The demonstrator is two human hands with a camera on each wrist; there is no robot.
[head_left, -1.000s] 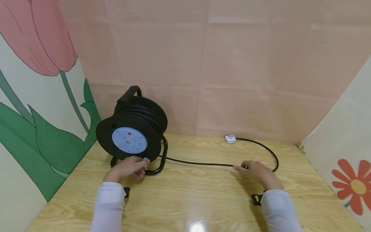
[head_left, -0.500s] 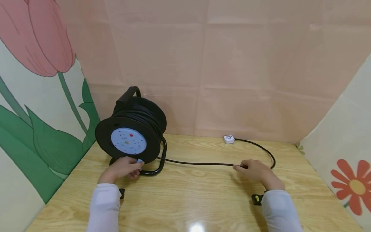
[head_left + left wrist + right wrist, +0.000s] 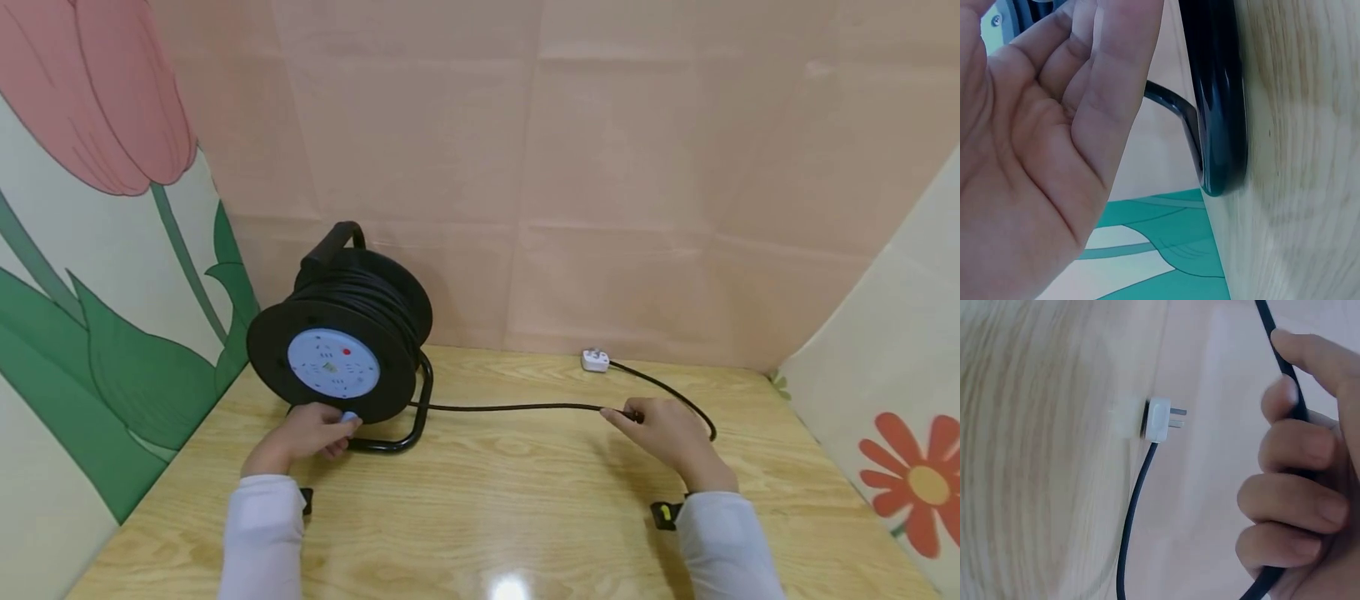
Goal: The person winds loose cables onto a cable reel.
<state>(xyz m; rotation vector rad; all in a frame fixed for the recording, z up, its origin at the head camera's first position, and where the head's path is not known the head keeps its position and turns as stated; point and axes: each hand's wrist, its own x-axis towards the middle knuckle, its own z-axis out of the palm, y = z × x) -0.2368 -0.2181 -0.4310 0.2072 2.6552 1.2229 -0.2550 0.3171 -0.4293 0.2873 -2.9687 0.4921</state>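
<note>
A black cable reel with a pale blue socket panel stands on its tubular frame at the left. My left hand pinches the small blue knob at the lower rim of the reel's front disc. In the left wrist view the curled fingers of that hand show beside the frame's black tube; the knob is hidden there. To the right, my right hand grips the black cable, which runs from the reel through the curled fingers. Its white plug lies beyond, prongs showing.
The wooden table meets a pink-covered wall at the back. Painted side panels with flowers stand left and right. The cable's tail curves from the plug toward my right hand.
My left hand has moved left with the knob, and the front disc has turned, its red button shifting right. My right hand has risen slightly with the cable, and the tail loop is straighter.
</note>
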